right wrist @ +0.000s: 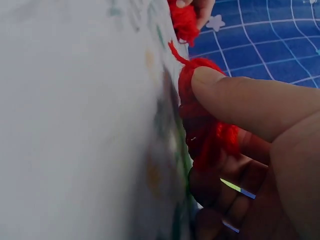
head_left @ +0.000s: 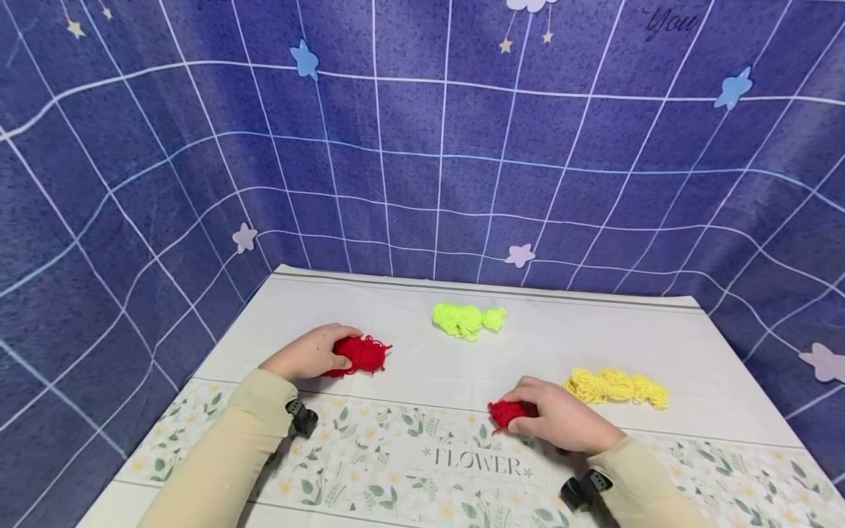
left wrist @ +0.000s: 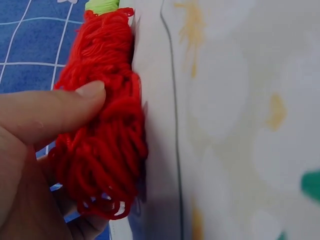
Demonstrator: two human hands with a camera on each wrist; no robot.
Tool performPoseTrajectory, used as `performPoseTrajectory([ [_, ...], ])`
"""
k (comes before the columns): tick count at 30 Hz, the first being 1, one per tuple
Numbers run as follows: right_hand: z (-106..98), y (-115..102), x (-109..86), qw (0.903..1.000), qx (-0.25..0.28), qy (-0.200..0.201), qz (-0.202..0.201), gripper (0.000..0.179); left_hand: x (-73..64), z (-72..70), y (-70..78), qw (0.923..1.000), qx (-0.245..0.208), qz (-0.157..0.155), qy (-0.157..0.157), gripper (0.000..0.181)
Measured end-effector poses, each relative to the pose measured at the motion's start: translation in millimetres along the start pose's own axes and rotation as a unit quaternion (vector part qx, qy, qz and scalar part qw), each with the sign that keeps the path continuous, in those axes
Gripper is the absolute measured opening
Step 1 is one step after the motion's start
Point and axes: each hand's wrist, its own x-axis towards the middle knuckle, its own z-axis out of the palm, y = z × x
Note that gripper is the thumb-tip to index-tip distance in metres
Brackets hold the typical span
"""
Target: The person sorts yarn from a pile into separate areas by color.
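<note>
On the left of the table, my left hand (head_left: pixel 315 353) grips a bundle of red yarn (head_left: pixel 365 355). The left wrist view shows the thumb across this looped red skein (left wrist: pixel 107 145), with fingers behind it. Farther right and nearer the front, my right hand (head_left: pixel 553 414) pinches a smaller piece of red yarn (head_left: pixel 505 413). In the right wrist view the thumb presses on that red yarn (right wrist: pixel 200 110), and a loose strand sticks out at its tip. Part of it is hidden inside the hand.
A neon green yarn bundle (head_left: pixel 462 320) lies at the back middle of the table. Just beyond the right hand is a yellow yarn bundle (head_left: pixel 617 386). The tablecloth (head_left: pixel 409 396) is white with a floral band, and a blue grid-patterned curtain (head_left: pixel 409 176) stands behind.
</note>
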Motion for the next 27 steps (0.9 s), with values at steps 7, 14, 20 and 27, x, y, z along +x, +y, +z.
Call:
performPoseTrajectory([
  [7, 4, -19, 31.5, 0.9989, -0.013, 0.034, -0.029, 0.027, -2.6, -7.8, 5.3, 0.9999, 0.007, 0.001, -0.014, 0.064],
  [14, 20, -43, 81.2, 0.996, 0.026, 0.076, -0.038, 0.034, -7.0, -13.9, 14.1, 0.9999, 0.014, 0.0, -0.01, 0.071],
  [20, 38, -61, 125.2, 0.996, 0.036, 0.081, 0.002, 0.038, -8.3, -12.6, 16.0, 0.9997, 0.022, 0.01, -0.004, 0.074],
  [27, 57, -72, 163.9, 0.997, 0.011, 0.072, 0.029, 0.036, -8.6, -9.8, 14.1, 0.9997, 0.019, 0.012, 0.005, 0.074],
])
